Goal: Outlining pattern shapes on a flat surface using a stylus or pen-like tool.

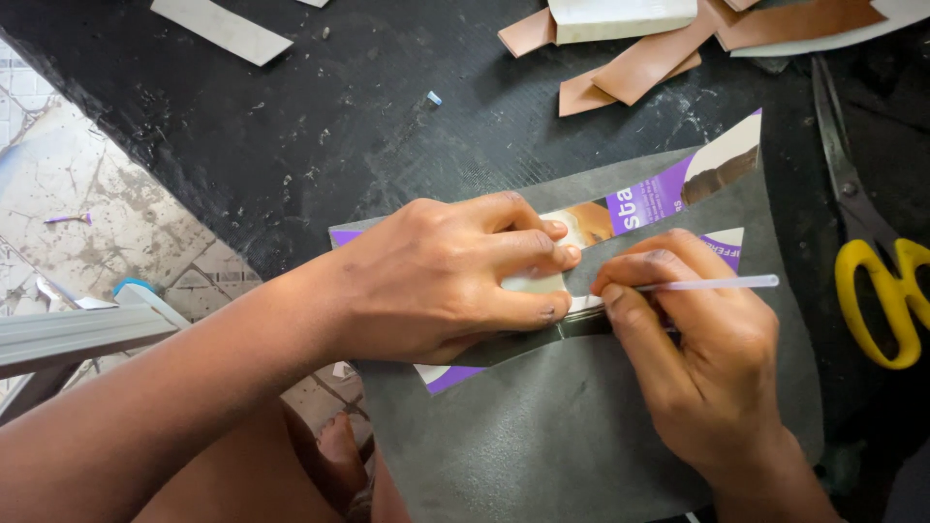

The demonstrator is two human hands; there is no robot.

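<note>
- The grey sheet [581, 436] looked like soft matt leather or suede, with a faintly napped face.
- The card template [668, 194] was glossy printed cardboard, purple and white, smooth and slightly shiny.
- The pen [717, 283] was thin, pale, smooth plastic.
- The counter [339, 116] was covered in black matt rubbery matting, finely ribbed, dusty and flecked with scraps.
- The strips [639, 63] were tan leather, smooth and dull.
- The scissors [877, 281] had dull grey metal blades and glossy yellow plastic handles.
- The floor [87, 194] was worn, stained tile, rough and matt.
</note>
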